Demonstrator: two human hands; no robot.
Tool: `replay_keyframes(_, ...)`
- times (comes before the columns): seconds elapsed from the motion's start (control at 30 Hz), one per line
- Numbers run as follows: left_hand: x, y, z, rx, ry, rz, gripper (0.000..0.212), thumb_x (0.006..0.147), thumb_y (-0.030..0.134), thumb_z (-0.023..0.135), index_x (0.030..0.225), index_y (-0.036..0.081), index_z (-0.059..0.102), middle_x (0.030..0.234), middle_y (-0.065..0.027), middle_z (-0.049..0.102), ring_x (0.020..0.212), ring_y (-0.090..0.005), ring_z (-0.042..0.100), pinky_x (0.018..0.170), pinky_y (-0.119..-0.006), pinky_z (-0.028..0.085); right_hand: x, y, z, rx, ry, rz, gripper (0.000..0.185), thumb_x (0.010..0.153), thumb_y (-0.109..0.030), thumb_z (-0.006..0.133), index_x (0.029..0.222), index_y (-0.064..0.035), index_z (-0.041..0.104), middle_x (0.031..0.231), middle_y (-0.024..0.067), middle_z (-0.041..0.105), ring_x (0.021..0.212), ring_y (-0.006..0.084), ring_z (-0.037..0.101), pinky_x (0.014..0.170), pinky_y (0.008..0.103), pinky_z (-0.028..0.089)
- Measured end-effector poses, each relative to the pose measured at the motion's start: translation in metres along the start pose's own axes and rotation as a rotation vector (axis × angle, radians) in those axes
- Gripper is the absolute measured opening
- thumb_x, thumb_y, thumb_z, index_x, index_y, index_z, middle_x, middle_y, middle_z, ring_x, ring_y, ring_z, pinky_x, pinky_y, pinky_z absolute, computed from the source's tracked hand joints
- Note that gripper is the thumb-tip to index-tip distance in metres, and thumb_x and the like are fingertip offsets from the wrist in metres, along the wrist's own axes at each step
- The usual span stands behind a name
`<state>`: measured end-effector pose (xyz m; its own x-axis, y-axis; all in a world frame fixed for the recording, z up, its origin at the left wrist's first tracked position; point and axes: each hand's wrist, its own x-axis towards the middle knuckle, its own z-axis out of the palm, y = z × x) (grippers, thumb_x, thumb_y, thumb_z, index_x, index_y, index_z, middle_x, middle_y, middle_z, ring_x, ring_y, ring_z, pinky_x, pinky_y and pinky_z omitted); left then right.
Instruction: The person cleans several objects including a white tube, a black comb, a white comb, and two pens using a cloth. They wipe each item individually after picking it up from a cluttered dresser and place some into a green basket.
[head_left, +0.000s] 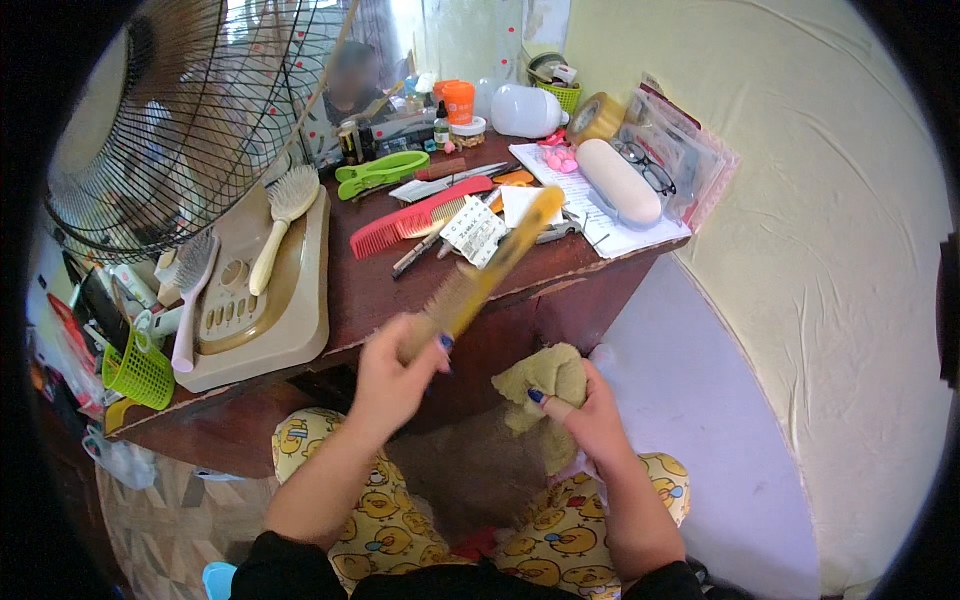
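My left hand (394, 375) grips one end of a yellow comb (487, 281), which points up and right over the table's front edge and is blurred. My right hand (592, 420), lower and to the right, holds a crumpled olive-green cloth (551, 382) above my lap. The comb and the cloth are apart. Beyond the comb, on the dark wooden table (360, 296), lie a red comb (412, 217), a blister pack (474, 231), pencils and a green clip (382, 172).
A wire-caged fan (202, 112) stands at the upper left, above a beige fan base (300, 315) bearing a cream hairbrush (281, 225) and a pink-handled hairbrush (195, 315). A green basket (142, 375) stands at the left corner. Papers (622, 244) and a glasses case (619, 180) lie at the right.
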<state>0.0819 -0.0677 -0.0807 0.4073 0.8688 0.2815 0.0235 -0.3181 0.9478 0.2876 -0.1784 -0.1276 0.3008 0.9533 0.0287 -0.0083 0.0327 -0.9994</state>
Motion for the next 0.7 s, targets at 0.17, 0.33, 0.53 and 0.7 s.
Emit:
replay_keyframes(0.17, -0.043, -0.031, 0.022, -0.334, -0.355, -0.356, 0.015, 0.088, 0.014, 0.054, 0.098, 0.003, 0.051, 0.077, -0.0011, 0.058, 0.063, -0.0042, 0.047, 0.055, -0.019, 0.04, -0.012, -0.012, 0.011, 0.304, 0.07, 0.101, 0.036, 0.08, -0.006, 0.061, 0.111, -0.0041, 0.043, 0.1, 0.0043, 0.054, 0.091, 0.013, 0.051, 0.08, 0.0276, 0.043)
replay_keyframes(0.33, -0.053, -0.055, 0.034, -0.484, -0.476, -0.437, 0.02, 0.091, 0.015, 0.047, 0.107, 0.004, 0.044, 0.082, -0.0023, 0.057, 0.064, -0.0047, 0.045, 0.055, -0.019, 0.039, -0.024, 0.004, 0.015, 0.416, 0.131, 0.108, 0.027, 0.084, -0.006, 0.054, 0.109, -0.005, 0.043, 0.099, 0.0032, 0.052, 0.089, 0.0116, 0.05, 0.078, 0.0256, 0.042)
replay_keyframes(0.53, -0.07, -0.079, 0.04, -0.461, -0.582, -0.583, 0.016, 0.092, 0.012, 0.043, 0.106, 0.003, 0.044, 0.08, -0.0022, 0.056, 0.064, -0.0056, 0.046, 0.056, -0.02, 0.04, -0.038, 0.031, 0.035, 0.479, 0.116, 0.24, 0.024, 0.087, -0.014, 0.054, 0.107, -0.0054, 0.044, 0.096, 0.0033, 0.052, 0.086, 0.0121, 0.05, 0.076, 0.0263, 0.043)
replay_keyframes(0.7, -0.082, -0.103, 0.046, -0.317, -0.609, -0.58, 0.011, 0.092, 0.011, 0.043, 0.098, 0.002, 0.045, 0.076, -0.0023, 0.054, 0.063, -0.008, 0.046, 0.056, -0.023, 0.04, -0.045, 0.061, 0.043, 0.453, 0.108, 0.339, 0.017, 0.091, -0.018, 0.05, 0.102, -0.0053, 0.047, 0.092, 0.0029, 0.052, 0.082, 0.0111, 0.051, 0.071, 0.026, 0.044)
